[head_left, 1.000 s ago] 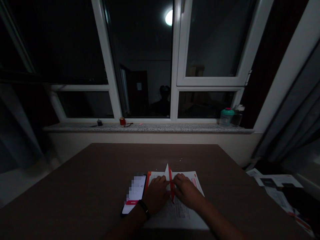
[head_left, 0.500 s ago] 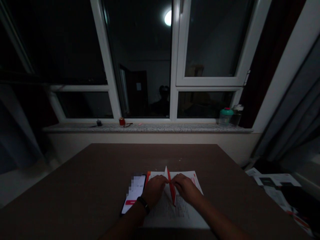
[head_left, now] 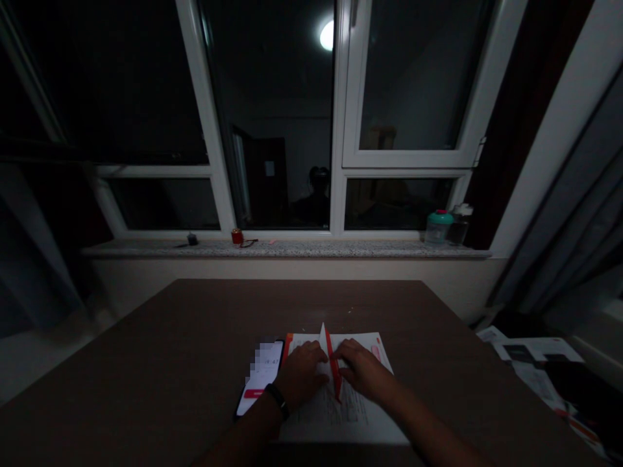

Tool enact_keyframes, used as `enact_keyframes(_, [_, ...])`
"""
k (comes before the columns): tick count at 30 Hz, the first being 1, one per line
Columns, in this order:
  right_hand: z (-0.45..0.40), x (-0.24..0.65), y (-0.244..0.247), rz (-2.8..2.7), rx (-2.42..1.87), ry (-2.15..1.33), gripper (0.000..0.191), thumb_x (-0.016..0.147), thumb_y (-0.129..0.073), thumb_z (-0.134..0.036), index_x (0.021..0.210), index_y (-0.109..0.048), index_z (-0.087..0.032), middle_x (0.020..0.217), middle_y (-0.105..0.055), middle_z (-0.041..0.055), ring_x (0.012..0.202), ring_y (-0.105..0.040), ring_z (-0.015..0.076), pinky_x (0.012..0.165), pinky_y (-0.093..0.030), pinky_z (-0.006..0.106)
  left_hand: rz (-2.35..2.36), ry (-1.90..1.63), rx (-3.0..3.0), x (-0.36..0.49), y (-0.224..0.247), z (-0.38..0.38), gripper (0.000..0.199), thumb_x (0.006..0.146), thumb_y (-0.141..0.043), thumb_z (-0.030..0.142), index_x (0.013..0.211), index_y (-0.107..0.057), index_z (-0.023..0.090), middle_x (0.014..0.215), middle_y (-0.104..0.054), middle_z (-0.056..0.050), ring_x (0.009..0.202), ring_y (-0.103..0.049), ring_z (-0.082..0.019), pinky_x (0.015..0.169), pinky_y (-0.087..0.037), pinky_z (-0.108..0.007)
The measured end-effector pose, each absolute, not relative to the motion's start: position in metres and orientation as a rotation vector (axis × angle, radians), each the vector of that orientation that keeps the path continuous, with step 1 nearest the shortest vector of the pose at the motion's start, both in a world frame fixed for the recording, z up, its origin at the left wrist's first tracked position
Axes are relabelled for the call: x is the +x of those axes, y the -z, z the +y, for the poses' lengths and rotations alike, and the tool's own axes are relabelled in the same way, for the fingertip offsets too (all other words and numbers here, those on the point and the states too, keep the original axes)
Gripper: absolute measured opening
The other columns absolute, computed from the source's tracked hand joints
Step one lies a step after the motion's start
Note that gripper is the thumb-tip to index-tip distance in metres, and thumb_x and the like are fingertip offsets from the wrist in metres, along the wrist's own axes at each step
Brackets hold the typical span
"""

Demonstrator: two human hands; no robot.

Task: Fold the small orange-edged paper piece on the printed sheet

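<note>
A folded red and white paper (head_left: 335, 379) stands on edge over a printed sheet (head_left: 350, 428) with orange corners. My left hand (head_left: 302, 373) is at its left side, fingers curled and the fingertips against the fold. From the right, my right hand (head_left: 363, 367) pinches the paper's red edge with thumb and fingers. A black band (head_left: 278, 400) circles my left wrist. Beside that wrist lies a phone (head_left: 260, 376) with its screen lit.
The brown table (head_left: 195, 337) stretches to a stone windowsill (head_left: 311, 249). On the sill are a red jar (head_left: 237, 236), a green-lidded cup (head_left: 439, 227) and a clear bottle (head_left: 459, 224). Papers (head_left: 540, 350) lie beyond the table's right edge.
My fingers have shifted slightly on the folded paper, with both thumbs now lower and more visible. The paper has barely moved.
</note>
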State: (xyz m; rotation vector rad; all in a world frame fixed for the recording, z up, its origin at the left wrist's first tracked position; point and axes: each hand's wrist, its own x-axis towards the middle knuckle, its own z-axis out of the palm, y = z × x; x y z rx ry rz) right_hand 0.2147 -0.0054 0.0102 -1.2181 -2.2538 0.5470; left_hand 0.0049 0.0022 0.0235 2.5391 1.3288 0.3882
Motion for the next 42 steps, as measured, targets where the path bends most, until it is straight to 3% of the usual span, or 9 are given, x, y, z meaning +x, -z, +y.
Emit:
enact_keyframes(6, [-0.01,0.218,-0.011,-2.301,-1.181,-0.562,0.035,0.076,-0.071,-0.014,0.109,-0.062,-0.021,0.112,-0.059,0.0064,0.111,-0.052,0.0237,0.096,-0.041,0.035,1.286,-0.345,2.596,0.004,-0.026,-0.004,0.036,0.075,-0.077,0.024,0.107,-0.062,0.022,0.116,-0.059,-0.004,0.11,-0.052,-0.027,0.094,-0.04,-0.039])
enact_keyframes(16, [-0.004,0.209,-0.008,-2.261,-1.25,-0.496,0.034,0.083,-0.061,-0.012,0.116,-0.064,-0.02,0.112,-0.059,0.008,0.111,-0.052,0.0231,0.098,-0.04,0.034,1.357,-0.272,2.68,0.007,-0.03,0.006,0.025,0.089,-0.063,0.026,0.114,-0.064,0.022,0.113,-0.06,-0.006,0.108,-0.053,-0.027,0.091,-0.04,-0.04])
enact_keyframes(29, [-0.012,0.219,-0.018,-2.339,-1.181,-0.556,0.055,0.076,-0.069,-0.019,0.13,-0.057,-0.02,0.12,-0.055,0.0095,0.115,-0.048,0.0247,0.102,-0.039,0.035,1.259,-0.375,2.711,0.004,-0.026,-0.001,0.047,0.08,-0.075,0.046,0.116,-0.06,0.021,0.115,-0.056,-0.007,0.106,-0.051,-0.028,0.089,-0.041,-0.04])
enact_keyframes(33, [-0.013,0.219,-0.017,-2.338,-1.159,-0.552,0.053,0.077,-0.067,-0.018,0.128,-0.057,-0.02,0.119,-0.055,0.0087,0.114,-0.048,0.024,0.101,-0.04,0.034,1.256,-0.354,2.71,0.003,-0.026,-0.001,0.051,0.078,-0.075,0.047,0.117,-0.058,0.02,0.117,-0.056,-0.007,0.106,-0.051,-0.028,0.09,-0.04,-0.041])
enact_keyframes(39, [-0.009,0.215,-0.012,-2.271,-1.169,-0.529,0.04,0.081,-0.061,-0.014,0.12,-0.06,-0.022,0.112,-0.056,0.0073,0.109,-0.05,0.0225,0.097,-0.041,0.033,1.336,-0.402,2.693,0.008,-0.018,-0.004,0.035,0.084,-0.069,0.04,0.111,-0.059,0.021,0.116,-0.056,-0.006,0.108,-0.05,-0.028,0.091,-0.039,-0.041])
enact_keyframes(42, [-0.008,0.215,-0.011,-2.277,-1.171,-0.531,0.04,0.08,-0.063,-0.015,0.119,-0.061,-0.022,0.113,-0.056,0.0073,0.109,-0.05,0.0232,0.097,-0.041,0.034,1.368,-0.412,2.685,0.012,-0.017,-0.007,0.037,0.082,-0.069,0.04,0.112,-0.058,0.021,0.117,-0.055,-0.006,0.11,-0.049,-0.029,0.093,-0.038,-0.042])
